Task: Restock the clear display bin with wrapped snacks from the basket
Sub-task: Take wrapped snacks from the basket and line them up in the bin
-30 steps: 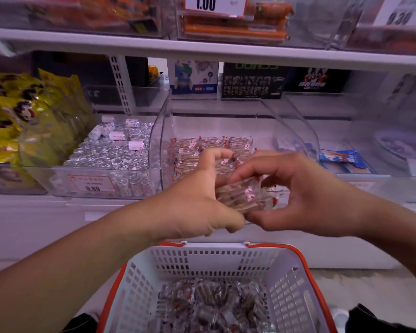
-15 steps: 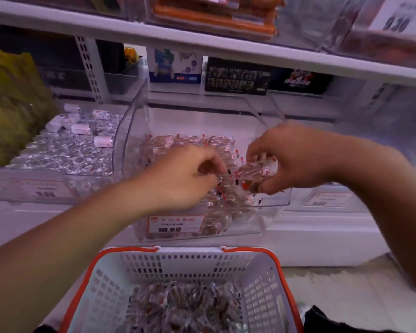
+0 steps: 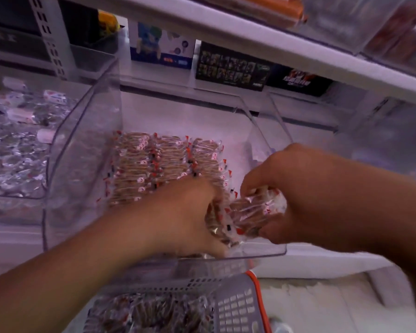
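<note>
We note the right hand (image 3: 305, 195) clamped on a small bundle of wrapped snacks (image 3: 257, 210), fingers curled over the top and thumb beneath, held over the front right of the clear display bin (image 3: 87, 131). The left hand (image 3: 185, 217) sits low at the bin's front edge with its fingers curled into the snacks there; we judge that it grips them, though the fingertips are hidden.

By size: the bin occupies the shelf centre, its floor bare along the right side and back. Three neat rows of snacks (image 3: 159, 162) fill its left and middle. The basket (image 3: 235, 306) sits directly below, with loose snacks inside. A neighbouring bin (image 3: 15, 150) of silver-wrapped items stands just left.

Risks, in our judgement: the wrappers look slick, so a loosened hold could drop pieces over the low front lip. The left hand, pressing near the rows, could knock them askew.
</note>
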`<state>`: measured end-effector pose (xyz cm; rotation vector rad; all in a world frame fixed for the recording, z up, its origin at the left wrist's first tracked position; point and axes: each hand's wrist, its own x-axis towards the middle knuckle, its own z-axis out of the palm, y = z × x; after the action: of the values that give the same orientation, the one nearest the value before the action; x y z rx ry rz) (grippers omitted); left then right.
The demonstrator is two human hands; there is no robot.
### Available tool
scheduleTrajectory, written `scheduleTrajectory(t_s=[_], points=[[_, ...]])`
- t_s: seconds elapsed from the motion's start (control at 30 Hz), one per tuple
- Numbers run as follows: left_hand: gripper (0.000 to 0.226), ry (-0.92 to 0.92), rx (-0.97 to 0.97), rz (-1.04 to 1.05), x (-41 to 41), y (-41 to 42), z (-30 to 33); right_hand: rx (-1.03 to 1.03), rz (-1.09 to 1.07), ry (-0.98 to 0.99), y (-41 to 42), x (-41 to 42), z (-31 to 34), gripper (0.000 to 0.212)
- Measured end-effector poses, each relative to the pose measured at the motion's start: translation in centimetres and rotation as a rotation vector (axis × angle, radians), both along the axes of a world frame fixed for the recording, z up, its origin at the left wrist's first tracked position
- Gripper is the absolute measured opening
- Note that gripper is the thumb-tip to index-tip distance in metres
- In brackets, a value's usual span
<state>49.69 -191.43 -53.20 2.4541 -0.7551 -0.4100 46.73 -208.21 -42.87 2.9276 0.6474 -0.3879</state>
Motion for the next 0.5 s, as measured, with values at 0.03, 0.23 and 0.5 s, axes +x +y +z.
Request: scheduleTrajectory(t_s=[0.03,0.23,0.5], points=[[0.040,-0.041,0.069,-0.022,-0.1,-0.2,-0.1,-0.005,-0.001,0.013,0.2,0.0,-0.3,0.043],[0.046,-0.216,0.230,-0.028,-0.3,-1.0,-0.9,-0.091,0.036,-0.026,0.8,0.2,-1.8,0.043],[0.037,-0.261,0.293,0.042,-0.7,-1.0,-0.5,-0.060,0.026,0.048,1.3,0.0,-3.3,0.050]])
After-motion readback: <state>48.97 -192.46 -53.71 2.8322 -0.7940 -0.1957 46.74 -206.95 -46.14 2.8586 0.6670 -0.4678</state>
